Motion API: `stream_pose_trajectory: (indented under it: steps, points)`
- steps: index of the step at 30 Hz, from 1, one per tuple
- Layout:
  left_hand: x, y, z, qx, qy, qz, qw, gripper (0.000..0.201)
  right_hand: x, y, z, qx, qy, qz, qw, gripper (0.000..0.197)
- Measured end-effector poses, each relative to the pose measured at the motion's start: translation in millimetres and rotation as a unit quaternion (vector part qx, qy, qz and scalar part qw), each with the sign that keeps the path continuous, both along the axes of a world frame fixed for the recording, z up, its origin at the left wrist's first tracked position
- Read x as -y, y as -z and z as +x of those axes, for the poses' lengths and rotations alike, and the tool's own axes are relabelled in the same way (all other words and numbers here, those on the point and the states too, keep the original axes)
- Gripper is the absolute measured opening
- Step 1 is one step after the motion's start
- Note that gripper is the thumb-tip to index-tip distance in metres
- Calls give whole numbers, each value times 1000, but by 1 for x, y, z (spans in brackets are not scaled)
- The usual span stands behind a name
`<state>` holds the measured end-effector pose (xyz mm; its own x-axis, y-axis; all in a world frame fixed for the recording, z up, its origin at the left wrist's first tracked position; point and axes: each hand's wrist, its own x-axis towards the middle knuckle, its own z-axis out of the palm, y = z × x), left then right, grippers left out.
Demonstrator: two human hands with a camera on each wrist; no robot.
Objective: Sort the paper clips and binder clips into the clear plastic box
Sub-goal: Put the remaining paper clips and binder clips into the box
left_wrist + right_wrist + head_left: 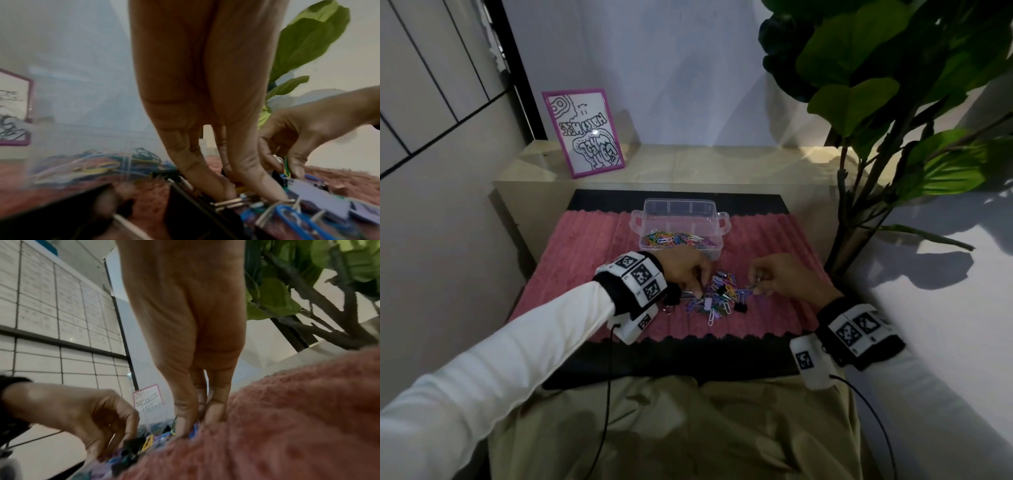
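While both hands' fingers pinch clips, a pink rug (592, 246) lies under plant (887, 85).

**Desk and what lies on it**

I see a pale desk (688, 164) with a black mat (671, 359) on it and a pink fuzzy rug (585, 257) laid over the mat. On the rug sit a clear box (717, 248) and, nearer me, a loose pile of clips (722, 294). A pink-framed drawing (583, 132) leans at the desk's far left.
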<state>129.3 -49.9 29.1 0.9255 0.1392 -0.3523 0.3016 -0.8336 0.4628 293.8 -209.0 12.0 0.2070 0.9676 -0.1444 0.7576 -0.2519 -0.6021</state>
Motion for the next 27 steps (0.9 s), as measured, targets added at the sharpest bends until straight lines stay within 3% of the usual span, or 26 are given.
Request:
stream_pose_trajectory:
  steps: [4,9,15,17,21,24,27]
  points:
    - [-10,5,-9,13,-38,-42,998,16,8,-1,14,-107,72,88,988,18]
    - [-2,3,-2,7,14,75,997,17,9,-2,11,-247,122,151,950,21]
    - [-3,3,1,-6,37,109,993,14,-5,-5,1,-146,90,138,975,10]
    - [-8,3,-3,11,19,74,997,13,-10,-9,-2,-125,92,148,977,9]
    - [-17,2,-14,91,-60,-43,993,13,-20,-18,-9,-184,117,177,960,8]
    - [-23,-2,-23,148,-130,-159,967,6,-33,-24,-13,-231,106,185,949,10]
    - [-30,-4,-32,173,-173,-242,939,12,-53,-26,-15,-270,115,199,935,14]
